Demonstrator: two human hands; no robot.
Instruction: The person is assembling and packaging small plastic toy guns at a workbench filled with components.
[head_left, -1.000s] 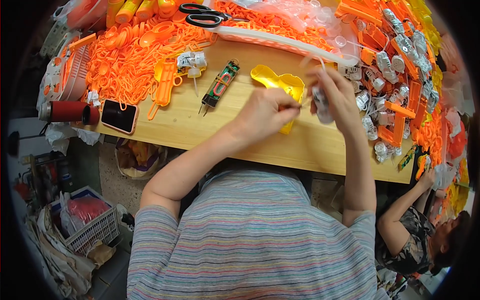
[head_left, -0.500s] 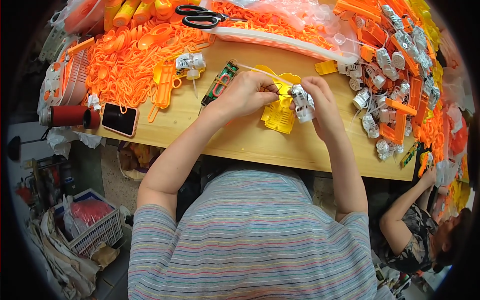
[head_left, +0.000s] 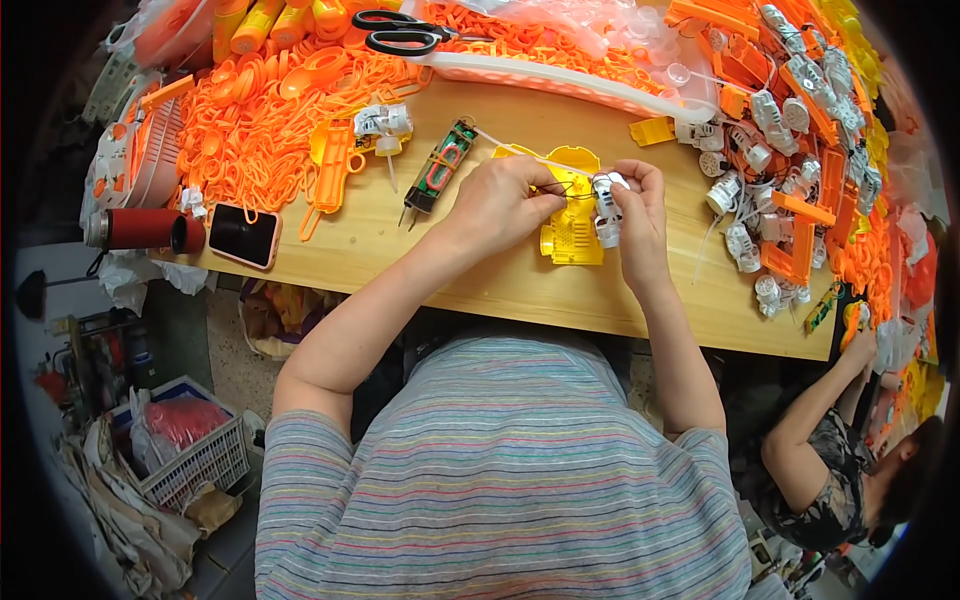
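My right hand (head_left: 642, 212) is closed on a small white motor unit (head_left: 607, 208), which it holds over a yellow plastic shell (head_left: 575, 235) on the table. Thin dark wires (head_left: 562, 190) run from the unit to my left hand (head_left: 500, 203), whose thumb and fingertips pinch them. Left of that hand lies a green circuit board (head_left: 440, 167) with a red wire loop. A pale thin strip (head_left: 520, 150) stretches from near the board's top towards the white unit. Farther left rests an orange plastic frame (head_left: 331, 170) beside another white motor unit (head_left: 383, 122).
Piled orange loops (head_left: 250, 140) cover the far left. Black-handled scissors (head_left: 402, 38) lie by a white tray (head_left: 560, 85) of orange parts. A phone (head_left: 244, 236) and red flask (head_left: 140, 229) sit at the left edge. White motor units (head_left: 742, 248) crowd the right; a co-worker (head_left: 815, 455) sits beyond.
My right hand has turned the white motor unit and its thumb now lies over it. My left hand has shifted slightly right with the wires. The yellow shell shows more beneath.
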